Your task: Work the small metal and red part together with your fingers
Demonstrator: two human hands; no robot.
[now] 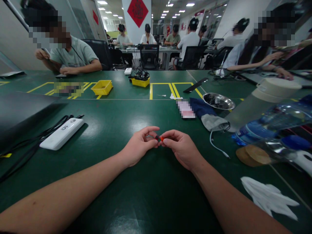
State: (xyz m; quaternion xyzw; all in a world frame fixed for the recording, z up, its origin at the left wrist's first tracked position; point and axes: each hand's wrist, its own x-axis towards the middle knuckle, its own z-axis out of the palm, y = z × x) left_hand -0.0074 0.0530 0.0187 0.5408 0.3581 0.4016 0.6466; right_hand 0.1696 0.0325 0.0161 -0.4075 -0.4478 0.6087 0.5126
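Both of my hands meet over the green table [136,191] near its middle. My left hand [140,144] pinches one end of a tiny red and dark part [159,138], with a thin metal bit showing between its fingers. My right hand [179,146] pinches the other, orange-red end of the same part. The fingers of both hands are curled and closed round it. The part is too small to name.
A white power bank [62,133] with black cables lies at left. At right are a steel bowl [218,101], a dark cloth pouch [207,113], a white cable [218,148], plastic bottles [273,125] and a white glove [268,195]. Yellow trays [101,87] and other people sit across the table.
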